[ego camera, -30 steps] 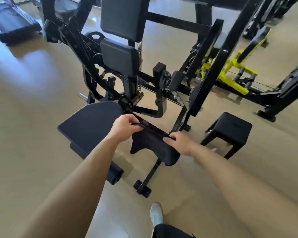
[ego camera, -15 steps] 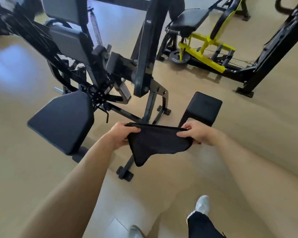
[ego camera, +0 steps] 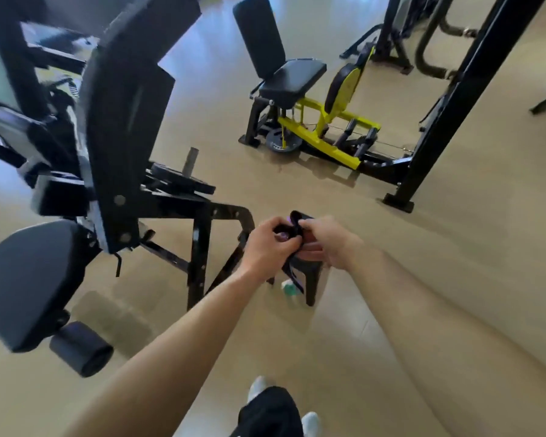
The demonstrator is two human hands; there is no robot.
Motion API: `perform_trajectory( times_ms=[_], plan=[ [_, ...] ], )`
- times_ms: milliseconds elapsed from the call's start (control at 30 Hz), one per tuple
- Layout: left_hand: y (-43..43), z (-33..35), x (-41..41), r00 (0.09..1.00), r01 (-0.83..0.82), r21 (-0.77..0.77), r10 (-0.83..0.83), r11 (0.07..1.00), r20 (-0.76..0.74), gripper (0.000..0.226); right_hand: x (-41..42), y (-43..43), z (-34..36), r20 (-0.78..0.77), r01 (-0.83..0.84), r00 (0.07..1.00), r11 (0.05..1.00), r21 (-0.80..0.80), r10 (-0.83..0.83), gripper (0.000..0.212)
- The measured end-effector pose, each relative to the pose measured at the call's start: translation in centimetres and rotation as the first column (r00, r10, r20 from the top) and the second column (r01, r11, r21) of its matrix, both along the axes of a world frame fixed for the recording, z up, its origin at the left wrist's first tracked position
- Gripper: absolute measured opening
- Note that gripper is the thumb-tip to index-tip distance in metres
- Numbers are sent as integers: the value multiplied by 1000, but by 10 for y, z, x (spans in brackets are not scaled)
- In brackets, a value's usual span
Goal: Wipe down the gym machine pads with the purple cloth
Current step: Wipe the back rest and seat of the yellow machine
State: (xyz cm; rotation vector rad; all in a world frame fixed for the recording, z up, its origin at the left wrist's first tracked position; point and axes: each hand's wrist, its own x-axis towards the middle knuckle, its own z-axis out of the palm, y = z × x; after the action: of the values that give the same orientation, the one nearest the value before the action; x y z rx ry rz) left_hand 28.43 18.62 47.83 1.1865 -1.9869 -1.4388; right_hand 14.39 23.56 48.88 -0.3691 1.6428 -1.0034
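Open floor beside seat pad; purple cloth between left hand, right hand

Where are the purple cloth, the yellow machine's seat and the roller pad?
purple cloth (ego camera: 292, 228), head view, bunched upper fold
yellow machine's seat (ego camera: 293, 77), head view, top cushion
roller pad (ego camera: 81, 350), head view, curved side

Two bare forearms, black trouser leg, white shoes underneath

Bright daylight, blur on left

Even bright light. Pale glare on the floor at the top edge and far left. Soft shadow lies under the black machine, whose frame is motion-smeared. Wide-angle stretch shows at the edges and corners.
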Motion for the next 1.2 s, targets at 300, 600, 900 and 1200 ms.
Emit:
perform_trajectory(
  times_ms=[300, 600, 900, 1200],
  plan=[
    [-80, -10, -170, 965, 258, 214, -239, 942, -112, 18, -194, -44, -6, -137, -139, 980, 989, 41, 144, 22],
    [-221, -41, -331, 947, 292, 391, -205, 873, -249, 71, -376, -187, 28, -131, -443, 886, 896, 36, 444, 17],
    [-332, -16, -465, 953, 195, 516, -36, 834, -302, 45, -524, -343, 43, 99, -159, 979, 975, -157, 176, 9],
    [-452, -41, -561, 908, 49, 727, 273, 685, -318, 42, -658, -511, 29, 215, -41, 973, 982, -182, 80, 21]
  ],
)
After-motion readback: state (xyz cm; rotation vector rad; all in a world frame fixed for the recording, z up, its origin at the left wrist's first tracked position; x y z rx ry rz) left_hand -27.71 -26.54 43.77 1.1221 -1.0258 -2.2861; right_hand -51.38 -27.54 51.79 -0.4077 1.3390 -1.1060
